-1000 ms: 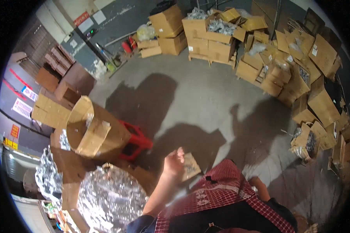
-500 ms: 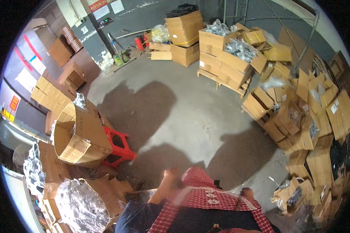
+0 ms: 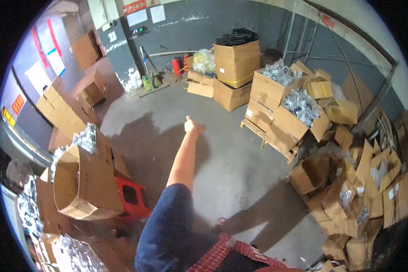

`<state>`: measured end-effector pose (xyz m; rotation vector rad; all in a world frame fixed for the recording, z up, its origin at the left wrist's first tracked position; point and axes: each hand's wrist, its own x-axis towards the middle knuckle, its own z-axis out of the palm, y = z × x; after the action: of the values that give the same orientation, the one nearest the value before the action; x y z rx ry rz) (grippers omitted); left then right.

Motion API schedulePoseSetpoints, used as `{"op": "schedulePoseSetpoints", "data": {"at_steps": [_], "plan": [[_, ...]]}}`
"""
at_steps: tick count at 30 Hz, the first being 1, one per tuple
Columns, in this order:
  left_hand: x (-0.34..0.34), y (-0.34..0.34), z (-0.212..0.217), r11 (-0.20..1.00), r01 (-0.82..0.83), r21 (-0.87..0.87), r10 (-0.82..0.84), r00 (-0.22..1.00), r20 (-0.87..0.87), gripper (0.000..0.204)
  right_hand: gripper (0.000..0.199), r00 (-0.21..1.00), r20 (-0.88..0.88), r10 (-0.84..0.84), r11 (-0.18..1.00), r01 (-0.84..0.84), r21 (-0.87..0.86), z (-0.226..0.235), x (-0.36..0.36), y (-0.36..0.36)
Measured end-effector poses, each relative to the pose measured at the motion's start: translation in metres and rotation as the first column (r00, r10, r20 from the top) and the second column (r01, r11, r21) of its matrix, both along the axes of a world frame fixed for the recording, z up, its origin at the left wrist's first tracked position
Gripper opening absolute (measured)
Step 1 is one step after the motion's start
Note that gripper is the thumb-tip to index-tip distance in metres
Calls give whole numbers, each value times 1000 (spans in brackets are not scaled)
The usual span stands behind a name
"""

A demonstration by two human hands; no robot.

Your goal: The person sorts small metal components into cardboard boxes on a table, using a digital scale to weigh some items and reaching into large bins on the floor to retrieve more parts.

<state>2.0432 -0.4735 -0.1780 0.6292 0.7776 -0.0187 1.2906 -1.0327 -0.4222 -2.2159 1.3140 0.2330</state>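
My left arm, in a dark short sleeve, reaches forward over the grey floor. At its end is my left hand [image 3: 192, 126], with a thumb or finger standing apart and the other fingers slightly blurred. Nothing shows in it, and it touches nothing. My right hand cannot be made out. The red checked apron [image 3: 215, 255] that I wear shows at the lower edge. Left of my arm is a red plastic stool [image 3: 133, 197], beside an open cardboard box [image 3: 93, 192].
At the left, boxes hold crumpled clear plastic [image 3: 77, 256]. A loaded pallet [image 3: 276, 147] stands right of centre, with piled cartons [image 3: 340, 199] nearer me. Farther back are a tall box [image 3: 237, 63] topped with black pieces, red fire extinguishers [image 3: 176, 66] and a grey wall [image 3: 177, 34].
My left arm has stretched forward from close to my body. My right hand has left the view. The view has shifted, with the boxes at the back now lower in it.
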Motion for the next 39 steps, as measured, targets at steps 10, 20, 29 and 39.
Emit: {"op": "schedulePoseSetpoints", "data": {"at_steps": [10,20,29,39], "plan": [[-336,-56,-217,151,796,586,-614,540,-576,51,37,924,-132,360,903,-309,298,71,113,18],[-708,-97,-139,73,923,379,-739,305,-600,48,29,690,-51,722,661,-666,347,24,75,-73],[-882,-131,-69,226,880,417,-738,434,-516,46,33,641,-116,759,628,-672,392,61,42,-21],[-1083,-72,-28,558,656,508,-463,754,-466,43,38,-4,-151,988,59,-910,411,44,58,107]]}}
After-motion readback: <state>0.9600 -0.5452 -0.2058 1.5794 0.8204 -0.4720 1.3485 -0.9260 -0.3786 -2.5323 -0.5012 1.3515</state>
